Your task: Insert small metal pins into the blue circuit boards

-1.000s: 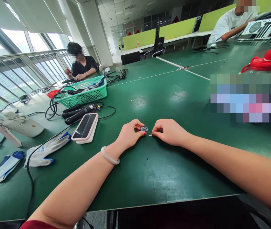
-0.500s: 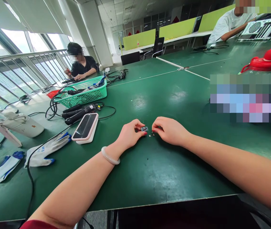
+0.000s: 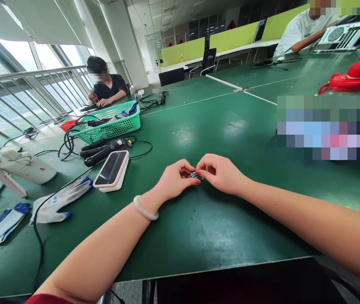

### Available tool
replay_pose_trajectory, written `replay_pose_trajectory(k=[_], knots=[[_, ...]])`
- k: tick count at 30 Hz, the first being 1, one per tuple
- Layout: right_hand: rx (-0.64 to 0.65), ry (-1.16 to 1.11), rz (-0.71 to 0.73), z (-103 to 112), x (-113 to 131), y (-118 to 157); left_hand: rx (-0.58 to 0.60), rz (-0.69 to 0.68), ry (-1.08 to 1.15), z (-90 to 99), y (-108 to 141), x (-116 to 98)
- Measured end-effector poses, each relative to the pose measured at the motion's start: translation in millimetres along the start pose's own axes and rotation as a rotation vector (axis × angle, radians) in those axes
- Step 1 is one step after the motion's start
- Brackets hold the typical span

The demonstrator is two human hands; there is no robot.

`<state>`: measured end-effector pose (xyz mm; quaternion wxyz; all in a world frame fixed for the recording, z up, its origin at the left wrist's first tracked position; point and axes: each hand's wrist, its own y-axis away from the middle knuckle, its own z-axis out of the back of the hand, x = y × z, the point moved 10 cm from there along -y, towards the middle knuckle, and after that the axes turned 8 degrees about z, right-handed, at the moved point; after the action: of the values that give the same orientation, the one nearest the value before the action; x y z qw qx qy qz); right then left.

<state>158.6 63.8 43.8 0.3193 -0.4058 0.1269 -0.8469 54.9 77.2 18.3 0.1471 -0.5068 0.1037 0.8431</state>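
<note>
A small dark circuit-board-like piece (image 3: 195,175) with light markings sits between my two hands, low over the green table (image 3: 230,228). My left hand (image 3: 177,179) is pinched on its left edge with thumb and fingers. From the right, my right hand (image 3: 218,172) meets it, thumb and index finger pressed together at the piece. Whether those right fingertips hold another tiny part is too small to tell. A tiny black speck (image 3: 195,210) lies on the table nearer to me.
Left: a phone (image 3: 112,169) on a white box, black handheld devices (image 3: 107,151), a green basket (image 3: 110,126) with cables, gloves (image 3: 61,202), a white container (image 3: 32,169). Right: a red-lidded jar (image 3: 351,80). One person sits far left, another far right beside a metal case (image 3: 345,37).
My right hand has moved left and now touches the piece in my left hand. The small light part that lay between the hands is no longer distinctly visible. The view has shifted slightly.
</note>
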Motion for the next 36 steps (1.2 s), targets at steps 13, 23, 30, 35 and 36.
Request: replay_pose_trajectory(k=[13, 23, 30, 35, 36], knots=[[-0.017, 0.088, -0.036, 2, -8, 1, -0.188, 0.083, 0.124, 24.7, -9, 22], [0.215, 0.366, 0.053, -36, -5, 0, -0.329, 0.114, -0.041, 39.0, -8, 30], [0.082, 0.206, -0.044, -11, -15, -2, -0.28, 0.121, -0.076, 33.1, -8, 28], [0.201, 0.215, 0.003, -26, -14, 0, -0.283, 0.141, -0.116, 33.7, -7, 28], [0.226, 0.231, 0.008, -29, -13, 1, -0.279, 0.143, -0.109, 33.5, -7, 29]])
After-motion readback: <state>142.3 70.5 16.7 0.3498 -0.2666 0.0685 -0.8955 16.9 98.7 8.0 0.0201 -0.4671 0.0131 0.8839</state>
